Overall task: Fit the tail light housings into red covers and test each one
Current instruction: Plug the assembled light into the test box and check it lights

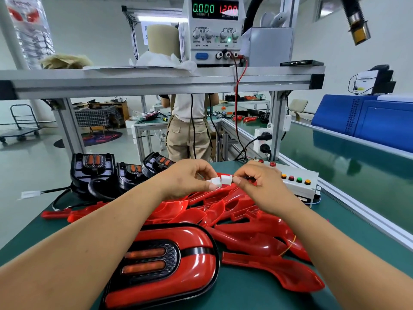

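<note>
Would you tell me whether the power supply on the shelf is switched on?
On: the power supply shows lit green and red digits.

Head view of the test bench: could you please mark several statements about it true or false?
1. The left-hand grip and right-hand grip each pinch a small white plastic connector. True.
2. The grey power supply's green current display reads 0.000. True.
3. The assembled red-and-black tail light hangs from a hook. False: it lies on the green bench mat.
4. The black tail light housings sit nearer the camera than the loose red plastic covers. False: they sit behind them.
</note>
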